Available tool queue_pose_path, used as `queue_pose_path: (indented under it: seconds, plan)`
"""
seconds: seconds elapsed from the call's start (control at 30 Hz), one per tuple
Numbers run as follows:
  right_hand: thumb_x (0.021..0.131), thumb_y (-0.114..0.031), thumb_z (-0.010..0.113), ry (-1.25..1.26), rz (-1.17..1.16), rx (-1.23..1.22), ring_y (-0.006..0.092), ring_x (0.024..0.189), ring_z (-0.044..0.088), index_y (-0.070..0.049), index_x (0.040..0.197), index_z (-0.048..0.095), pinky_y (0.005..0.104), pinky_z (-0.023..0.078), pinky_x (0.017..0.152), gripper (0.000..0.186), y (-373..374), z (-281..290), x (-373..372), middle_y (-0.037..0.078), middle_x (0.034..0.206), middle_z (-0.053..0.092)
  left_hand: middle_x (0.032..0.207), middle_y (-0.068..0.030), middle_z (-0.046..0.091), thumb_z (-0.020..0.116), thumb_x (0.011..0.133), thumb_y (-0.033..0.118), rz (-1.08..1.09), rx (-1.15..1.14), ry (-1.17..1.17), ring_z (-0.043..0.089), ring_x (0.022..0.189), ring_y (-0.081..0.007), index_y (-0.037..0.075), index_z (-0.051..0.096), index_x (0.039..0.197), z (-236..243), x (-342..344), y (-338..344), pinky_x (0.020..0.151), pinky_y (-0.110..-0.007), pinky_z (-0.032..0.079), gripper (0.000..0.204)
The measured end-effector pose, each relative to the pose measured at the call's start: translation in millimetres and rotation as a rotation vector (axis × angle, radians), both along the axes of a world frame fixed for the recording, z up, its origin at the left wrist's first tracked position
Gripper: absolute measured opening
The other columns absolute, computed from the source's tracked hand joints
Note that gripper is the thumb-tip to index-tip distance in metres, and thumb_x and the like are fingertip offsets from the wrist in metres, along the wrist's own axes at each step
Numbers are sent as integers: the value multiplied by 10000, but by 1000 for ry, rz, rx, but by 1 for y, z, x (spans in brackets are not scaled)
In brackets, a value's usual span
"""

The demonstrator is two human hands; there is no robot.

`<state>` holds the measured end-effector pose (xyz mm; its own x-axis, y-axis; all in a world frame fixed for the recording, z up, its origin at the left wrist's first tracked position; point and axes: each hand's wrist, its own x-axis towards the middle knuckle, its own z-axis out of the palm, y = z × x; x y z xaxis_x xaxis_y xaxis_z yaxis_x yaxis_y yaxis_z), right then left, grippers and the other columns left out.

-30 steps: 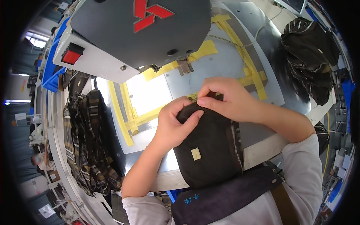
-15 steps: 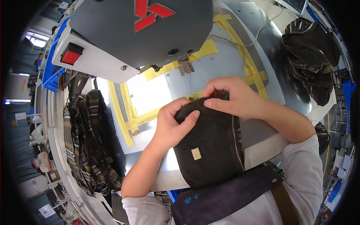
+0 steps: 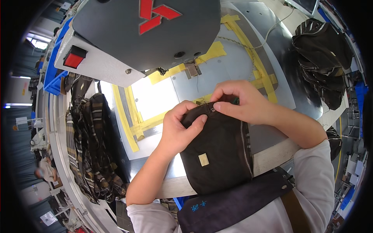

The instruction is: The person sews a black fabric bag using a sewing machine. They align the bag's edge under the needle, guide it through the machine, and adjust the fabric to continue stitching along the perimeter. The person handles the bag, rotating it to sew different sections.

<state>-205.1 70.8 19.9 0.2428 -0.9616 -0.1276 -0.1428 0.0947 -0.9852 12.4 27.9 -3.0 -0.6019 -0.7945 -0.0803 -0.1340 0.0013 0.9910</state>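
Observation:
A dark brown fabric piece (image 3: 217, 155), with a metal zipper down its right side and a small cream label, hangs over the table's near edge. My left hand (image 3: 178, 128) pinches its upper left edge between thumb and fingers. At the upper right edge my right hand (image 3: 241, 103) grips the cloth, its thumb pressed close to a small seam or zipper end (image 3: 211, 109). The fingertips behind the cloth are hidden. Just beyond my hands lies a pale plate framed with yellow tape (image 3: 155, 124).
A grey sewing machine head (image 3: 147, 35) with a red switch (image 3: 74, 56) overhangs the table, its presser foot (image 3: 191, 70) beyond my hands. Striped dark garments (image 3: 91, 143) are heaped at left, more dark zippered pieces (image 3: 320, 58) at right. A blue bin (image 3: 54, 81) stands far left.
The right hand has shifted very slightly toward me along the cloth's top edge. The left hand keeps its hold, and the fabric piece stays nearly in place.

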Motion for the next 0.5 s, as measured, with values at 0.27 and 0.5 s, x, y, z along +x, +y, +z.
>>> queue_pose_path:
  seconds: [0.27, 0.5]
  plan:
    - [836, -48, 663, -25, -1, -45, 103, 828, 582, -18, 944, 601, 278, 481, 756, 128, 1, -6, 1, 30, 899, 598, 805, 13, 605, 703, 814, 28, 26, 54, 81, 518, 724, -45, 35, 583, 924, 0, -2, 2, 662, -202, 428, 163]
    - [735, 32, 639, -44, 52, -293, 132, 800, 559, -61, 838, 578, 274, 467, 718, 152, 2, -4, 0, 38, 892, 557, 772, -24, 548, 752, 673, -33, -14, -854, 102, 576, 639, -164, 94, 607, 832, -1, -3, -7, 559, -254, 445, 249]
